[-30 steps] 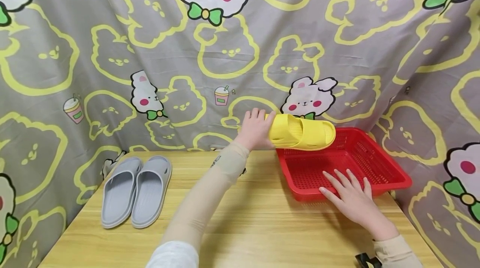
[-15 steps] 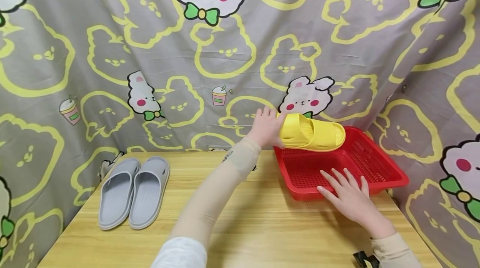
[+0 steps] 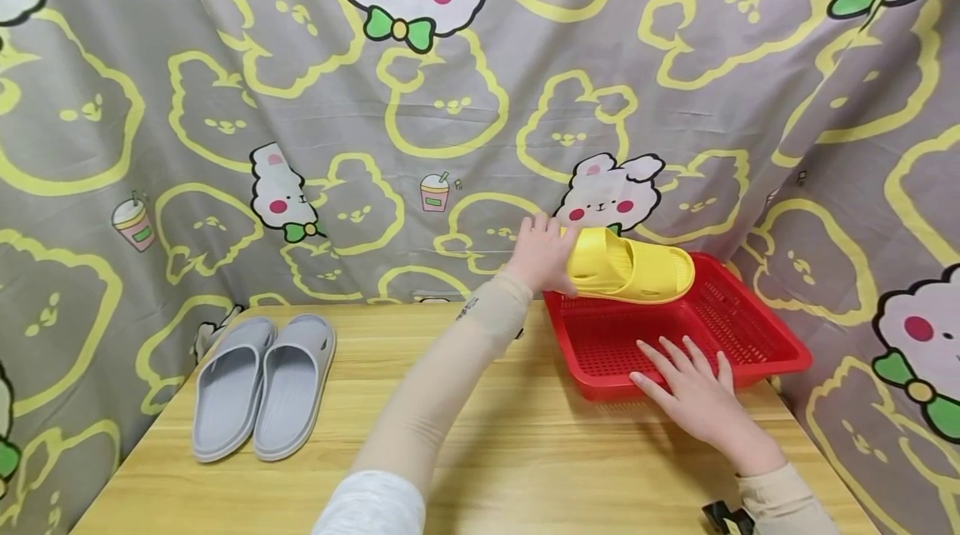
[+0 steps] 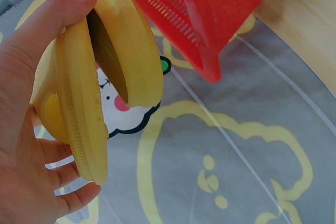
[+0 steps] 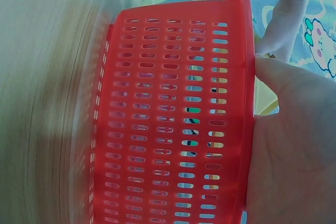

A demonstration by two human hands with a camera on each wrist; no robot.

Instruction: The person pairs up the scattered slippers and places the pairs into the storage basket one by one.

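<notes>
Above the back left of the red plastic basket (image 3: 615, 387), my left hand (image 3: 543, 256) grips a yellow slipper (image 3: 660, 272) by its heel end, toe pointing right. In the left wrist view, a second yellow part (image 4: 134, 51) lies beside the gripped sole, and it looks like a pair held together. My thumb (image 4: 71, 9) presses one side while the fingers curl round the other. My right hand (image 3: 697, 393) lies over the basket's near rim with fingers spread. In the right wrist view that hand (image 5: 299, 145) touches the rim beside the slotted wall (image 5: 157, 108).
A pair of grey slippers (image 3: 288, 389) sits side by side at the left of the wooden table (image 3: 525, 452). Patterned grey curtain (image 3: 450, 102) hangs behind and at both sides. Some small black object (image 3: 727, 517) shows beside the right sleeve.
My left hand has moved right with the yellow slippers, further over the basket. The right hand has stayed at the basket's near rim. The head view has shifted slightly.
</notes>
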